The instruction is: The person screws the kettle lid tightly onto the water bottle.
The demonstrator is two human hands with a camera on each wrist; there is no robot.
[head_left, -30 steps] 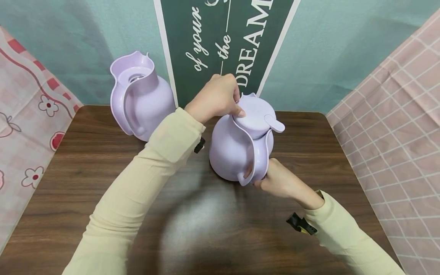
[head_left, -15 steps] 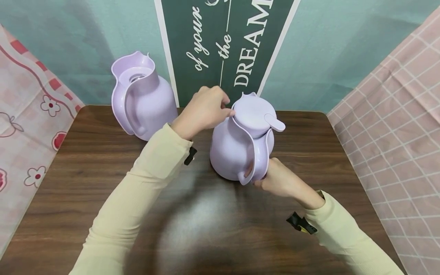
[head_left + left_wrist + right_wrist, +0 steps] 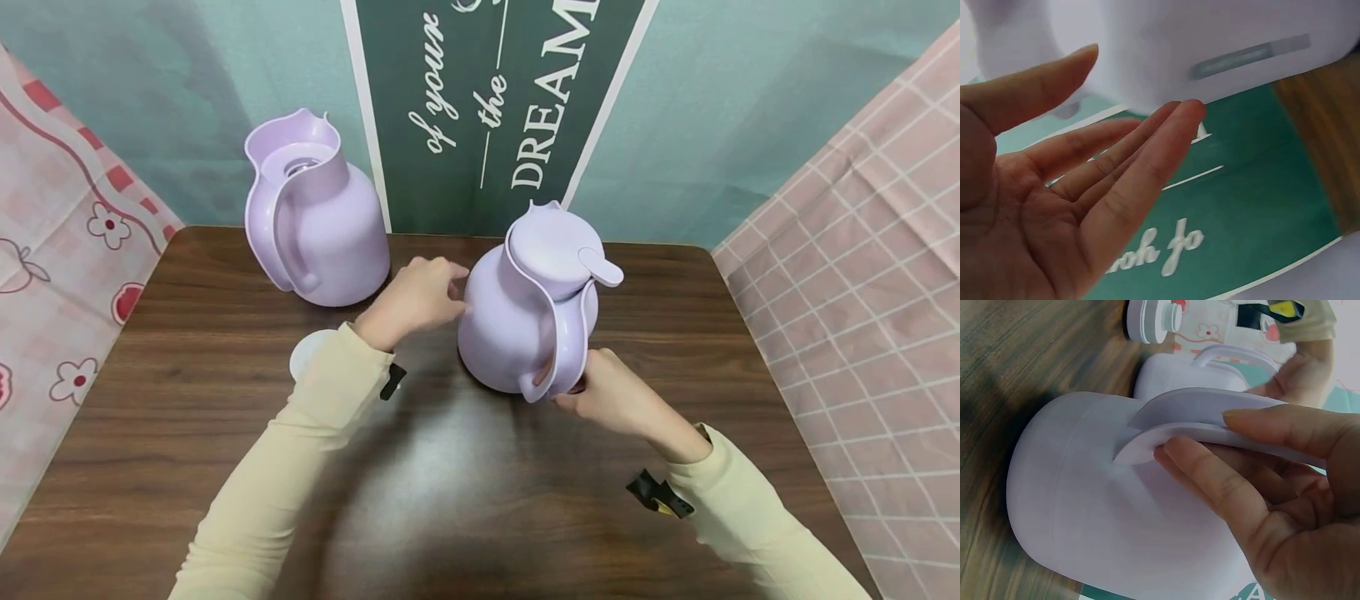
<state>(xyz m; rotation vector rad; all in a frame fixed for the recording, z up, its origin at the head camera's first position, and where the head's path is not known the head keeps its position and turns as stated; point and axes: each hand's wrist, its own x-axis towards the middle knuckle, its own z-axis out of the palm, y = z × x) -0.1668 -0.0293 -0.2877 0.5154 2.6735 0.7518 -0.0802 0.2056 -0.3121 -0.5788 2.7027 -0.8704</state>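
Note:
A lidded lavender thermos jug [image 3: 502, 321] stands upright on the table right of centre. Its round lid [image 3: 557, 250] sits in the mouth, the thumb lever pointing to the right. My right hand [image 3: 611, 392] grips the handle [image 3: 1210, 434], fingers curled round it in the right wrist view. Loosely extended, my left hand [image 3: 420, 296] is at the jug's left side with fingertips right by the wall. In the left wrist view this hand [image 3: 1085, 181] holds nothing, and a narrow window strip [image 3: 1250, 59] shows on the jug.
A second lavender thermos jug [image 3: 337, 225] without a lid stands at the back left. A round white-and-lavender stopper [image 3: 1147, 322] lies on the table, partly hidden by the left sleeve in the head view. Behind stands a green lettered cloth [image 3: 480, 100].
My left hand has left the lid and come down and left to the jug's side, uncovering part of the stopper. My right hand stays on the handle.

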